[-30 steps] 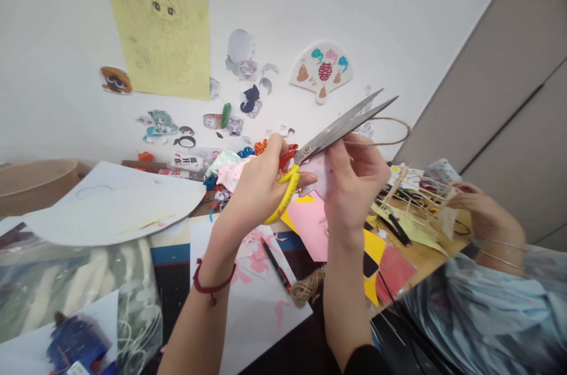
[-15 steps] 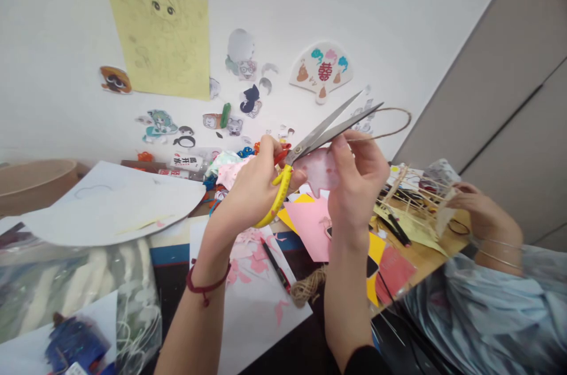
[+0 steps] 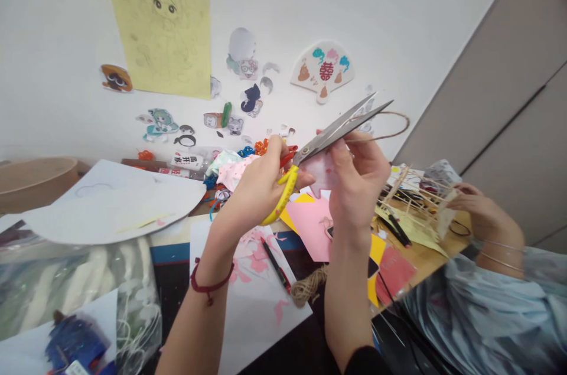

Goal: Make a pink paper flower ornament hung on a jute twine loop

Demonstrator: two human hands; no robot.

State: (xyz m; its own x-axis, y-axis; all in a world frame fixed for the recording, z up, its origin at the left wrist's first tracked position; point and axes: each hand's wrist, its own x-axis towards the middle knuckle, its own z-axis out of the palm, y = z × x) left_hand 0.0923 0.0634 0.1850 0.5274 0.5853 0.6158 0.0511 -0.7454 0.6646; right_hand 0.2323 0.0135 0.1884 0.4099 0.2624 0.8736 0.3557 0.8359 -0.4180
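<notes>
Scissors [image 3: 305,152] in L hand [image 3: 262,183], blades [image 3: 352,126] apart, nr pink cutout [image 3: 322,173] edge

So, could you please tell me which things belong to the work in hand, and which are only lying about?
In use:
- scissors, in the left hand
- pink cutout, in the right hand
- string loop, at the right hand's fingers

Seemingly just lying about:
- pen on white paper
- pink sheet
- twine, though perhaps spare string
</notes>
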